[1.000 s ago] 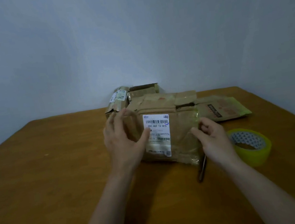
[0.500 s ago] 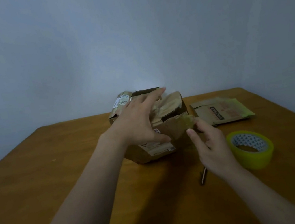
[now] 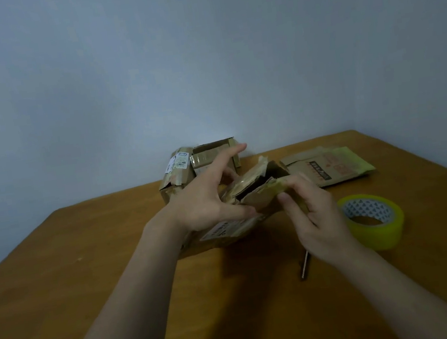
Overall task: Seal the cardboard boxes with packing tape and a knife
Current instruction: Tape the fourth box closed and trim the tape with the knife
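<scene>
Pinching the near flap (image 3: 258, 200) of the open box (image 3: 225, 231) between thumb and fingertips, the right hand (image 3: 320, 221) has the narrow grip. The left hand (image 3: 204, 203) is spread wide, with fingers straight across the box's top and thumb pressed to its labelled front. The box sits on the table (image 3: 104, 286) just ahead of both wrists, flaps raised with a dark gap between them. The next move likely turns on the flap's long edge, which runs left to right, so it should fold away from the person. The tape roll (image 3: 374, 220) lies flat just right of the right hand, and the knife (image 3: 305, 267) (partly hidden behind that hand) lies close by, pointing toward the person. Both are nearer the right hand and well apart from the left.
</scene>
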